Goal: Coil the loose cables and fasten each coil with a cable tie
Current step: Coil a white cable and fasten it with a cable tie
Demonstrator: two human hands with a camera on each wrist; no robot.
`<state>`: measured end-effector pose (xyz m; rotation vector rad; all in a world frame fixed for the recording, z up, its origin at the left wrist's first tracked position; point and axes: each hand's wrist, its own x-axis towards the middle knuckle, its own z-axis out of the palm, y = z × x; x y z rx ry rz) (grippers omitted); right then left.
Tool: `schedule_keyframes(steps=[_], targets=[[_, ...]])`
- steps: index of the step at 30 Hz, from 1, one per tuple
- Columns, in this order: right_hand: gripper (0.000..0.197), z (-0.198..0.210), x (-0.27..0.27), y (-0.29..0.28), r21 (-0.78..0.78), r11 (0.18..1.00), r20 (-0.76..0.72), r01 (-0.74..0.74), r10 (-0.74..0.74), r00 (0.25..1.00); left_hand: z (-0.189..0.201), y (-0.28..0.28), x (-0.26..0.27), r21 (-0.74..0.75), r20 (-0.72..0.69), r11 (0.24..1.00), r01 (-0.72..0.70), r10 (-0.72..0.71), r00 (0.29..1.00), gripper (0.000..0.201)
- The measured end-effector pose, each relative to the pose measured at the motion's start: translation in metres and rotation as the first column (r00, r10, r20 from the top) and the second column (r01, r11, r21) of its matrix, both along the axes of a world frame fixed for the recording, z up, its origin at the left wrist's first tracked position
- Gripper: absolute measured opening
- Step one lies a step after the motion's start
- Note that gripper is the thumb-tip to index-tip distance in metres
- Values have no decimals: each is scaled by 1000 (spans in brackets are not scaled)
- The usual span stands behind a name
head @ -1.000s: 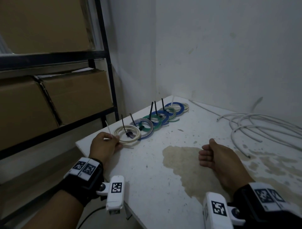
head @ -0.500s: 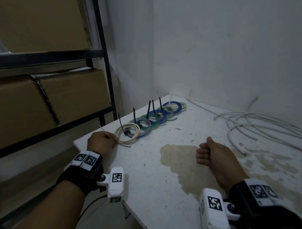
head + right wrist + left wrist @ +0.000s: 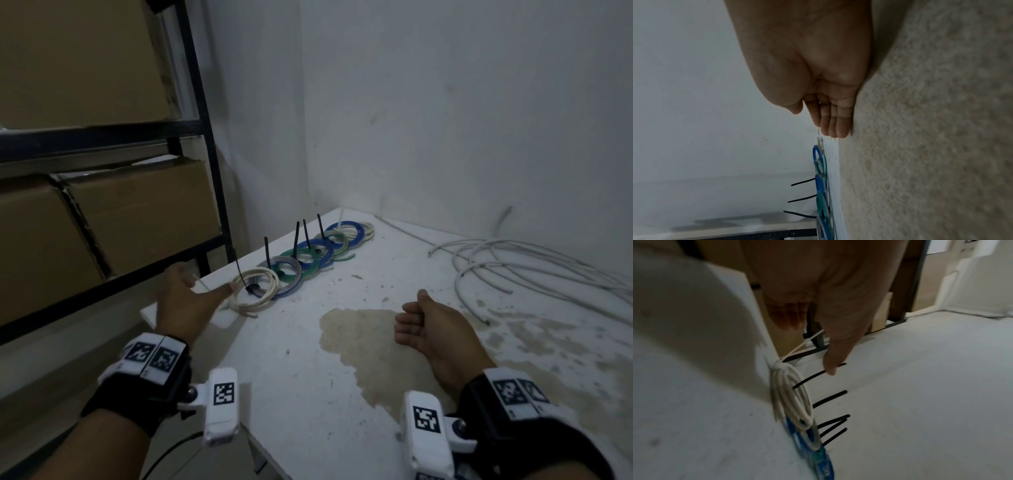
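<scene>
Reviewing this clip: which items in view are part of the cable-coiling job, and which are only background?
Job:
- white coil, nearest the left hand, with a black cable tie
- row of tied coils, blue, green and pale
- loose white cables, not yet coiled
- right hand, resting on the table, holding nothing

Background:
- cardboard boxes
- black shelf frame
- brown stain

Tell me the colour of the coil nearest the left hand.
Off-white coil, fastened with a black cable tie; head view shows it best.
</scene>
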<state>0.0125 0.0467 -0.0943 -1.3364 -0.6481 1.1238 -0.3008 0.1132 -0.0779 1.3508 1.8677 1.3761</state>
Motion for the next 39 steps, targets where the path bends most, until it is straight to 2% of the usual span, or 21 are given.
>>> schedule_keyframes(steps=[2,4,6,8,9,11,13,16,18,21,23,25,29,31,33,35,36,37,38,39], targets=[[34,7,6,-4,-16,1000,-19,-14,14,1000,20,-12,13,162,94,985,-66,51,994,69],[25,19,17,-12,-25,999,0,-36,36,999,42,-24,36,287,204,957,-48,-12,979,42],[21,32,37,-26,-41,997,115,-58,62,991,58,-34,68,338,272,939,64,-162,949,20],[22,42,62,-44,-57,997,277,-60,74,958,63,-41,110,330,302,920,211,-315,900,2],[22,46,75,-54,-68,996,371,-50,72,926,62,-43,132,312,318,909,278,-375,871,8],[25,50,103,-72,-113,993,566,-19,80,821,54,-49,179,245,344,875,418,-482,806,17],[31,49,132,-89,-173,985,733,21,114,670,43,-55,224,152,365,812,564,-576,731,18],[31,46,173,-110,-272,959,857,82,203,473,28,-54,279,8,363,708,706,-660,658,12],[39,45,197,-121,-317,938,882,143,236,409,22,-44,306,-77,286,670,738,-695,660,8],[47,41,233,-128,-327,910,894,255,211,395,17,-19,336,-221,43,667,711,-722,691,22],[45,37,249,-127,-341,891,898,300,214,385,17,-3,350,-331,-132,668,667,-733,668,37],[42,32,255,-123,-354,879,897,319,222,382,16,10,361,-414,-271,694,589,-711,649,44],[40,27,258,-112,-388,865,889,319,260,377,9,25,369,-482,-437,740,470,-668,603,38],[37,27,256,-108,-394,861,891,320,273,363,6,29,370,-482,-439,743,465,-664,606,33],[38,27,254,-103,-396,862,894,315,284,346,6,33,370,-479,-304,706,522,-691,656,24],[35,27,253,-100,-366,880,909,304,267,320,14,30,368,-376,66,647,663,-695,716,17],[29,29,251,-98,-326,900,923,288,239,301,21,25,367,-288,278,630,721,-666,693,12],[20,32,248,-97,-284,920,935,268,204,291,30,19,366,-194,435,614,765,-645,628,6],[15,36,242,-96,-235,942,942,240,161,294,41,11,364,-123,523,596,794,-641,562,9],[20,38,238,-94,-182,959,946,218,110,304,51,3,362,-57,576,567,822,-653,491,14]])
